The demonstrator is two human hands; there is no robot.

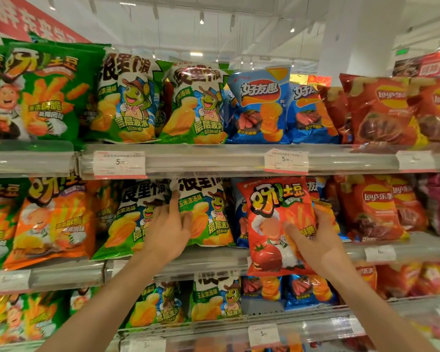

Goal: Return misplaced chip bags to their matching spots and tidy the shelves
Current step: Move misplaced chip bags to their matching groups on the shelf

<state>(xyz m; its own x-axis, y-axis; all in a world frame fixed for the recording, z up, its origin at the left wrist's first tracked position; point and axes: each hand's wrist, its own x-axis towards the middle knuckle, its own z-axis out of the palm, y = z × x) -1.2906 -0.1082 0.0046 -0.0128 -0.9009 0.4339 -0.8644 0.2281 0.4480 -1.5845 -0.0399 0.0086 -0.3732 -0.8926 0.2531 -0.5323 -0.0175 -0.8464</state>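
The right hand (315, 240) grips an upright red tomato chip bag (277, 224) before blue bags (241, 224) on the middle shelf (214, 262); the left hand (168, 229) presses, fingers straight, on a green bag (208, 214).

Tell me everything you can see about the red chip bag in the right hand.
The red chip bag is glossy, puffed plastic, printed with yellow lettering, a cartoon chef, fries and tomatoes. It is upright, slightly tilted, held in front of the blue bags on the middle shelf. The right hand grips its right edge, thumb across the front.
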